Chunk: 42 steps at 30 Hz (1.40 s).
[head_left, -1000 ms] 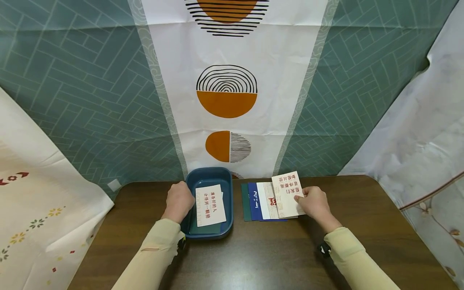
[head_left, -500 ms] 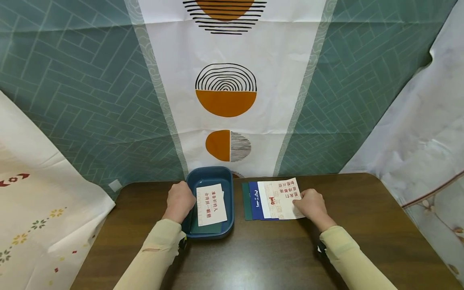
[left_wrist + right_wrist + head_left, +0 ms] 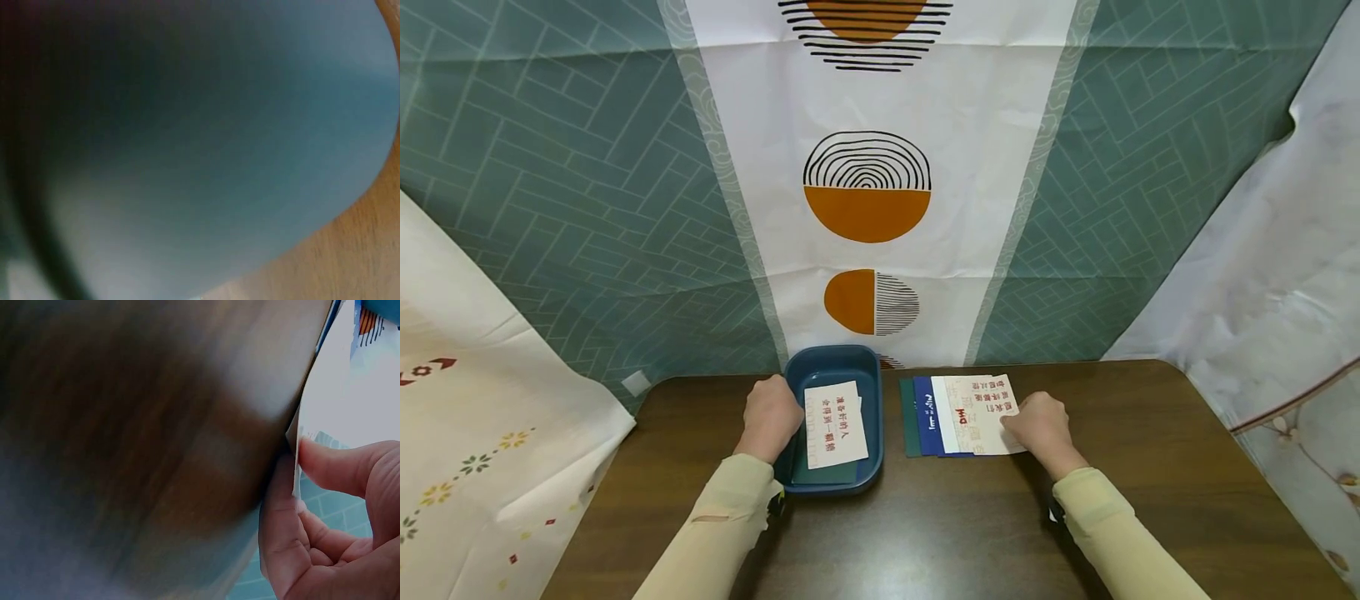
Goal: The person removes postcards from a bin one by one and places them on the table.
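My left hand grips the left rim of a dark blue plastic bin. Inside the bin lies a white card with red writing, over a green one. To the right, my right hand pinches the right edge of a cream card with red characters, which overlaps a fanned row of cards. In the right wrist view, the thumb is on one side of the card and the fingers on the other. The left wrist view is mostly a blurred bluish surface; no hand can be made out there.
In the row, a green card, a blue card and a white card show their left parts. The brown tabletop extends in front. Patterned cloth hangs behind the table's back edge.
My right hand has shifted slightly left and brought the cream card down onto the row, more in line with the other cards. The left hand and the bin have stayed put.
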Motion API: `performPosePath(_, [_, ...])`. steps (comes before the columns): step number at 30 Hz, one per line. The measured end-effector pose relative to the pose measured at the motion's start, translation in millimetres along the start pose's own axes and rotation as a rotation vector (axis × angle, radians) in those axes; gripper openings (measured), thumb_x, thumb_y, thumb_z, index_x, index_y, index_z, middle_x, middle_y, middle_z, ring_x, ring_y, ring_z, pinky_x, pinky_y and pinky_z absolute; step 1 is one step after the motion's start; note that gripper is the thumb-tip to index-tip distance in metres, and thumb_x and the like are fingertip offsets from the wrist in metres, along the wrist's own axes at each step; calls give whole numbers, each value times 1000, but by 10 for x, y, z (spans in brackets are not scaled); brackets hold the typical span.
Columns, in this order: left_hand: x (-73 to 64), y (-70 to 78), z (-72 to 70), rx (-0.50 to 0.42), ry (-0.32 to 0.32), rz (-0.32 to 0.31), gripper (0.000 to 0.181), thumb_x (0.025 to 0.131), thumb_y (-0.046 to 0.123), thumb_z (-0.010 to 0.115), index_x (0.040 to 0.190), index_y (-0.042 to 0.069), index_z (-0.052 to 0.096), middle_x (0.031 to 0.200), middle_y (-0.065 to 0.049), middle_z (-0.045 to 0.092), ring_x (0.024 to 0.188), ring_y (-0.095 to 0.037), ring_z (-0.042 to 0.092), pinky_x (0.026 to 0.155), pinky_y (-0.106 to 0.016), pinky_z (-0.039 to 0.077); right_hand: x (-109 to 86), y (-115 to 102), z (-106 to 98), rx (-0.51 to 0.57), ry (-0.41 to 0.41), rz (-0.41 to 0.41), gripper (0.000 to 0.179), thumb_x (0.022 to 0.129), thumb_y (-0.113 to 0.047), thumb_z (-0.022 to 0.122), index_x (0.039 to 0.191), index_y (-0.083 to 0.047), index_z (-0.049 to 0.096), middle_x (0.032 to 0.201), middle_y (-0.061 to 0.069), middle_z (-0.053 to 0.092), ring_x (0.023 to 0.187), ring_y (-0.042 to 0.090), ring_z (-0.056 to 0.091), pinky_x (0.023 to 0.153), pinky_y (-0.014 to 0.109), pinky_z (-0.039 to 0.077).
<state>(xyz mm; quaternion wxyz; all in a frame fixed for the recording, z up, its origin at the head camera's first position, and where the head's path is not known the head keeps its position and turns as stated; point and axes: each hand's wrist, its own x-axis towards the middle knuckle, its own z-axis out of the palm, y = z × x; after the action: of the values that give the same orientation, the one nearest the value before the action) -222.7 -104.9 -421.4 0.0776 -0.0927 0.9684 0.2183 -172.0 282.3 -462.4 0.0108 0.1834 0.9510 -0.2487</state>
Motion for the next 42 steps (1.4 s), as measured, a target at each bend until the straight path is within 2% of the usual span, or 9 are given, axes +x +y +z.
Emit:
performPosePath(11, [12, -11, 14, 19, 12, 12, 17, 80, 4, 60, 92, -7, 64, 74, -17, 60, 53, -23, 55, 36, -26, 40, 4, -36, 12, -47, 62, -32, 27, 69, -27, 74, 59, -7, 59, 69, 13, 64, 66, 30, 57, 59, 42, 47])
performPosePath(18, [7, -11, 9, 19, 28, 27, 17, 80, 4, 59, 91, -7, 65, 73, -16, 60, 52, -23, 55, 37, -26, 40, 5, -83, 41, -56, 87, -81, 18, 69, -15, 68, 81, -2, 65, 82, 17, 65, 74, 33, 58, 66, 45, 47])
performPosePath(23, [-8, -26, 10, 19, 37, 38, 16, 80, 3, 59, 90, -7, 65, 72, -16, 60, 53, -23, 55, 37, -27, 40, -18, -130, 58, -77, 66, -82, 14, 67, -12, 63, 79, -5, 63, 80, 14, 64, 70, 29, 56, 59, 41, 45])
performPosePath(27, [-16, -34, 12, 14, 45, 45, 15, 80, 3, 60, 89, -7, 65, 72, -16, 60, 52, -23, 55, 37, -27, 39, -39, -183, 43, -85, 46, -46, 17, 67, -14, 62, 82, -7, 63, 82, 14, 63, 71, 29, 56, 54, 38, 43])
performPosePath(31, [-18, -30, 21, 16, 33, 42, 15, 80, 4, 60, 89, -7, 65, 72, -16, 60, 53, -23, 54, 37, -27, 40, -66, -240, 27, -96, 52, -19, 25, 71, -19, 61, 93, -6, 62, 90, 15, 61, 76, 31, 57, 55, 41, 43])
performPosePath(37, [-14, -21, 17, 24, 47, 56, 15, 79, 3, 60, 88, -7, 65, 73, -16, 61, 54, -23, 55, 38, -27, 40, -97, -394, -16, -80, 111, -86, 42, 79, -33, 64, 112, -7, 63, 104, 16, 64, 90, 34, 61, 61, 46, 47])
performPosePath(42, [-11, -14, 2, 26, 43, 60, 15, 79, 3, 60, 90, -7, 65, 74, -16, 61, 54, -23, 55, 38, -27, 40, -147, -569, -72, -51, 123, -123, 43, 79, -36, 64, 113, -8, 63, 109, 16, 65, 89, 33, 62, 57, 42, 46])
